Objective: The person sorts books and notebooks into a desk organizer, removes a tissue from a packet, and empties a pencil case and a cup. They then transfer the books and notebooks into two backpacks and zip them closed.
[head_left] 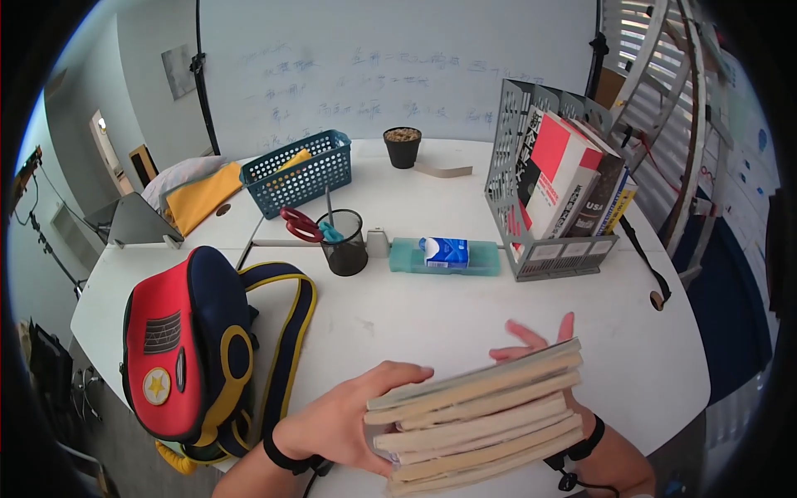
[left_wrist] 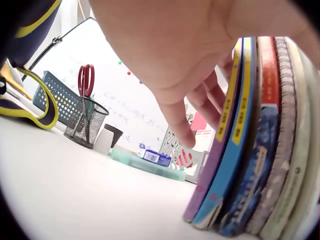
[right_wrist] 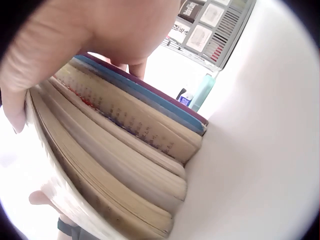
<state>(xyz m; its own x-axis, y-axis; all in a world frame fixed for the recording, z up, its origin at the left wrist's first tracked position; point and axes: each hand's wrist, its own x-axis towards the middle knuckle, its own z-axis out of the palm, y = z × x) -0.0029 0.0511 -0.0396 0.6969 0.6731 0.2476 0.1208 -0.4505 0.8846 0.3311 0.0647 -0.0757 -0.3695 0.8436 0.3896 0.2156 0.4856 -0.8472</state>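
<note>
Several books are held together as a block near the table's front edge. My left hand grips the block at its left end, thumb and fingers spread around it. In the left wrist view, coloured spines stand upright beneath the left hand. My right hand holds the other end, partly hidden behind the books, with some fingers raised above them. The right wrist view shows the right hand spanning the page-edge side of the books, whose lower edges are at the white tabletop.
A red and navy bag lies at left. Farther back are a mesh pen cup with scissors, a teal case bearing a blue-and-white packet, a perforated basket, a pot and a grey file rack holding books.
</note>
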